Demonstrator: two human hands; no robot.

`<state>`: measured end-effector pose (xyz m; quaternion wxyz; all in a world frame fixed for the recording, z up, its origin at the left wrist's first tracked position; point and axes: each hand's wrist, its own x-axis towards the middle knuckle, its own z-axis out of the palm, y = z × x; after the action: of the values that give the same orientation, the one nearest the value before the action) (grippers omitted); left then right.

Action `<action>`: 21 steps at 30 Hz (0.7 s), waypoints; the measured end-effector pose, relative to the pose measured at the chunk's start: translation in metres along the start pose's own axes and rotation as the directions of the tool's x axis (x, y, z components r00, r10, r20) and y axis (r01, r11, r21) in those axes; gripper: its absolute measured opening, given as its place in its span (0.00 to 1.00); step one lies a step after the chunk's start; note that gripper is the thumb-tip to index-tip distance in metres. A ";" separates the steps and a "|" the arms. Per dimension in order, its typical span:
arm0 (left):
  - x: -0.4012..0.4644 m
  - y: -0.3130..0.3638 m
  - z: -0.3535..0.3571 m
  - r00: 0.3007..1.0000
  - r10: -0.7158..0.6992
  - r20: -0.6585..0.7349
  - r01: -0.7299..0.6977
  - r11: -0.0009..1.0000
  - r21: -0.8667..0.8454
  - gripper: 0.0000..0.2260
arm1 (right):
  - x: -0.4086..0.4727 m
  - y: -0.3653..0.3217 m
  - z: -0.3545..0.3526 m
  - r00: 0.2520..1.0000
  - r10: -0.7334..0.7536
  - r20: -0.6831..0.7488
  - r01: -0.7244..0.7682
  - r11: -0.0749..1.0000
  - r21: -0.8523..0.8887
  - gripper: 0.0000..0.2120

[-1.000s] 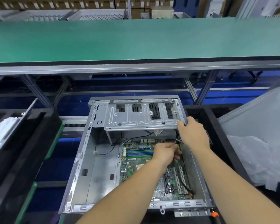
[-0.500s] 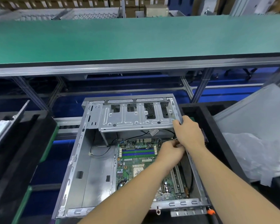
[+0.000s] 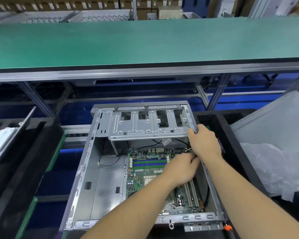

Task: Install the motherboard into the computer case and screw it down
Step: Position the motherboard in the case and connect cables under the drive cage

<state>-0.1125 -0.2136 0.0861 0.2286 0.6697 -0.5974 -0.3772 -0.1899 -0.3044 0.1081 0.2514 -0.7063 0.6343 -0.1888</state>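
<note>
The open metal computer case (image 3: 86,180) lies on its side in front of me. The green motherboard (image 3: 145,180) sits on the case floor in its right half. The drive cage (image 3: 145,128) spans the case's far end. My right hand (image 3: 204,144) reaches to the cage's right corner, fingertips curled over its edge. My left hand (image 3: 181,169) hovers over the board's far right corner, fingers curled round a thin cable (image 3: 188,149) just under my right hand. Its fingertips are hidden. Black wires (image 3: 145,146) run along the board's far edge.
A green conveyor belt (image 3: 145,44) runs across the back on an aluminium frame. Black foam trays (image 3: 24,161) flank the case on the left and right (image 3: 231,152). A grey panel and crumpled white plastic (image 3: 274,166) lie at the right. An orange tab (image 3: 227,227) sticks out at the case's near right corner.
My left hand has moved up and right over the board until it touches my right hand. My right hand has stayed at the cage's corner.
</note>
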 end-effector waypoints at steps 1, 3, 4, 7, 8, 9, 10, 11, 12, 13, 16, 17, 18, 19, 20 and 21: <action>0.001 -0.006 -0.010 1.000 -0.005 -0.012 0.006 0.999 0.052 0.18 | 0.001 0.001 0.000 1.000 0.002 -0.006 -0.002 1.000 -0.010 0.14; 0.003 -0.025 -0.032 0.997 -0.044 -0.062 0.051 0.991 0.121 0.22 | 0.002 0.002 0.001 1.000 0.004 -0.013 -0.004 0.999 -0.033 0.14; 0.002 -0.038 -0.041 0.992 -0.074 -0.102 0.089 0.985 0.149 0.22 | 0.002 0.003 0.001 1.000 0.004 -0.013 -0.005 0.999 -0.041 0.14; -0.004 -0.083 -0.068 0.943 -0.157 -0.294 0.244 0.926 0.288 0.15 | 0.003 0.003 0.002 1.000 0.001 -0.014 -0.002 0.998 -0.059 0.14; -0.007 -0.095 -0.074 0.920 -0.176 -0.351 0.296 0.898 0.325 0.14 | 0.003 0.004 0.002 1.000 -0.001 -0.016 -0.001 0.998 -0.065 0.14; -0.009 -0.104 -0.079 0.903 -0.191 -0.385 0.333 0.878 0.344 0.12 | 0.003 0.004 0.002 1.000 -0.001 -0.020 0.000 0.997 -0.072 0.14; -0.011 -0.110 -0.080 0.898 -0.197 -0.394 0.345 0.870 0.352 0.11 | 0.002 0.004 0.001 1.000 0.000 -0.023 -0.001 0.997 -0.077 0.14; -0.011 -0.111 -0.079 0.906 -0.185 -0.381 0.328 0.875 0.355 0.11 | 0.002 0.003 0.001 1.000 0.001 -0.023 -0.003 0.997 -0.081 0.14; -0.011 -0.110 -0.077 0.924 -0.152 -0.351 0.283 0.890 0.357 0.10 | 0.002 0.003 0.001 1.000 0.002 -0.022 -0.004 0.997 -0.083 0.14; -0.009 -0.105 -0.072 0.945 -0.105 -0.311 0.219 0.907 0.360 0.10 | 0.002 0.003 0.001 1.000 0.003 -0.019 -0.005 0.996 -0.085 0.14; 0.004 -0.081 -0.052 0.990 0.017 -0.140 0.032 0.942 0.335 0.13 | 0.002 0.002 0.001 1.000 0.003 -0.015 -0.004 0.997 -0.083 0.14; 0.009 -0.072 -0.044 0.997 0.031 -0.076 -0.005 0.948 0.318 0.13 | 0.002 0.002 0.001 1.000 0.002 -0.016 -0.004 0.997 -0.082 0.14; 0.014 -0.064 -0.036 0.999 0.036 -0.018 -0.029 0.949 0.313 0.14 | 0.002 0.002 0.001 1.000 0.003 -0.016 -0.004 0.997 -0.082 0.14; 0.018 -0.057 -0.028 0.999 0.036 0.025 -0.042 0.941 0.334 0.16 | 0.002 0.002 0.001 1.000 0.004 -0.017 -0.005 0.997 -0.082 0.13; 0.021 -0.051 -0.021 0.998 0.035 0.046 -0.050 0.920 0.388 0.17 | 0.002 0.002 0.001 1.000 0.007 -0.019 -0.008 0.997 -0.079 0.13; 0.024 -0.046 -0.014 0.999 0.035 0.042 -0.050 0.891 0.452 0.18 | 0.002 0.002 0.001 1.000 0.009 -0.023 -0.010 0.997 -0.077 0.13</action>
<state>-0.0726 -0.2301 0.0541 0.0649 0.6852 -0.6868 -0.2336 -0.1904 -0.3061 0.1059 0.2177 -0.7103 0.6472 -0.1708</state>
